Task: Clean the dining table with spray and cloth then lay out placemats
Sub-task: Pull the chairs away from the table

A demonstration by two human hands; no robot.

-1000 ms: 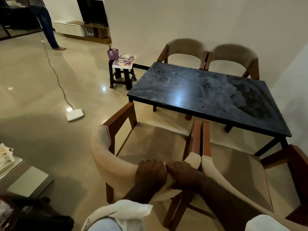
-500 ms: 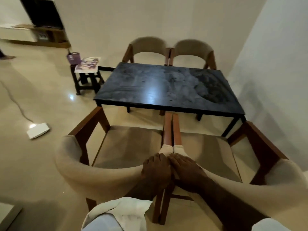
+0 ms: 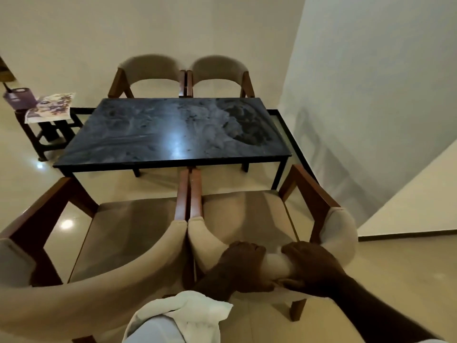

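Head camera looks forward and down over two near chairs [image 3: 128,233] at the dining table [image 3: 158,134].

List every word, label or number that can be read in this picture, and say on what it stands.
No text can be read anywhere.
Purple container: any label is too blurred to read.
Patterned sheet on the side stool: a printed picture, no legible words.
Dining table, cloth, chair back: no writing visible.
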